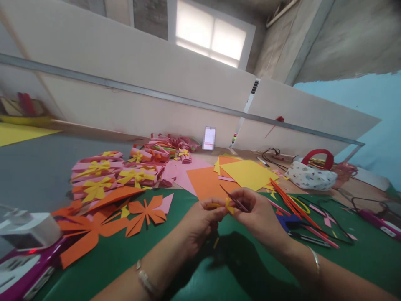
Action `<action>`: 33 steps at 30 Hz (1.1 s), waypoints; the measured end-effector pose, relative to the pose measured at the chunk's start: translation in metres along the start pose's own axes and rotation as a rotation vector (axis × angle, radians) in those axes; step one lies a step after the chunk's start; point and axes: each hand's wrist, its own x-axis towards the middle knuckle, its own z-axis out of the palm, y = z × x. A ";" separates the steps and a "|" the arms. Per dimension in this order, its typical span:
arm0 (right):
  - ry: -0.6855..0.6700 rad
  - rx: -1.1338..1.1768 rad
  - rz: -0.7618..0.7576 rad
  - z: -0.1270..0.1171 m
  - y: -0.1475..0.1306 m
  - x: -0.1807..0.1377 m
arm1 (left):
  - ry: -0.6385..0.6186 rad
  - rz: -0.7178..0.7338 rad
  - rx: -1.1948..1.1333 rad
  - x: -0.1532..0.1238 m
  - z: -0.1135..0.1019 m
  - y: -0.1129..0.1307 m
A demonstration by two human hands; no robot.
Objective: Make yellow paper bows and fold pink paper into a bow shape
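Observation:
In the middle of the head view, a small yellow paper bow is pinched between the fingers of my left hand. My right hand is closed around a pair of scissors, whose blades point up and to the left. Its fingertips also meet the bow's right side. Just below, a short yellow paper strip shows over the green mat. Orange paper petal shapes lie to the left of my left hand, and an orange sheet lies behind both hands.
Pink paper bundles with yellow bows are stacked at the left. Yellow sheets lie farther back. A blue glue gun, a pen and paper strips are at the right, near a white pouch. A purple power strip occupies the left front.

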 end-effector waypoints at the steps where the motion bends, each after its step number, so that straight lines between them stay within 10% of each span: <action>1: -0.004 -0.021 -0.016 0.000 0.000 -0.001 | -0.016 -0.020 -0.040 -0.001 0.000 0.001; 18: -0.002 -0.072 -0.142 -0.009 -0.006 -0.011 | -0.074 0.031 0.067 -0.004 0.000 0.003; 22: 0.120 -0.368 -0.513 -0.025 -0.003 -0.020 | 0.012 0.133 0.235 -0.007 0.003 0.011; 27: 0.046 -0.836 -1.115 -0.042 -0.009 -0.038 | -0.182 -0.208 0.374 -0.015 0.005 0.017; 33: -0.047 -1.109 -1.275 -0.049 -0.029 -0.052 | -0.404 -0.344 0.288 -0.022 0.006 0.015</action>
